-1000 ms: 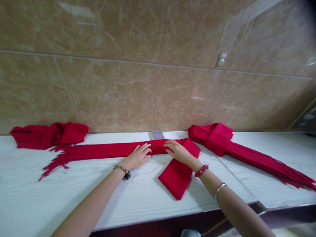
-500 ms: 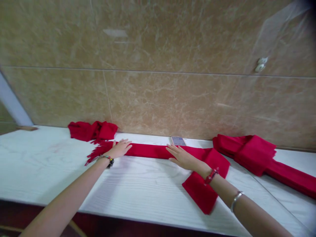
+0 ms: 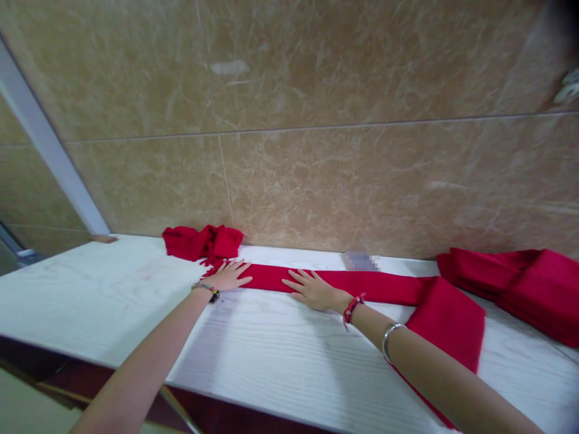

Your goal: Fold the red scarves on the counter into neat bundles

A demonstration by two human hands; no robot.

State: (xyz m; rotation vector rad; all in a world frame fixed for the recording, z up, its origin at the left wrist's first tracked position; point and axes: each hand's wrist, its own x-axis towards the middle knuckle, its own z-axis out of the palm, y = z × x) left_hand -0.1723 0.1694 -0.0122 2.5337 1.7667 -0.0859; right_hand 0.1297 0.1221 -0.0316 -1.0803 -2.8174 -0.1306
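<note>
A long red scarf (image 3: 380,286) lies folded into a narrow strip along the white table. My left hand (image 3: 228,276) rests flat near its fringed left end, fingers spread, covering most of the fringe. Further right along the same strip, my right hand (image 3: 314,289) presses down with its fingers apart. Beyond my right wrist the scarf turns at an angle toward the front edge, partly hidden under my forearm. Neither hand grips the cloth.
A crumpled red cloth (image 3: 203,242) lies at the wall on the left. Folded red scarves (image 3: 520,283) lie at the right. A phone-like flat object (image 3: 359,261), blurred, sits behind the strip. The white table (image 3: 271,349) meets a tan tiled wall (image 3: 316,181).
My view has swung left. My right hand has slid left along the scarf, closer to my left hand, which now covers more of the fringe.
</note>
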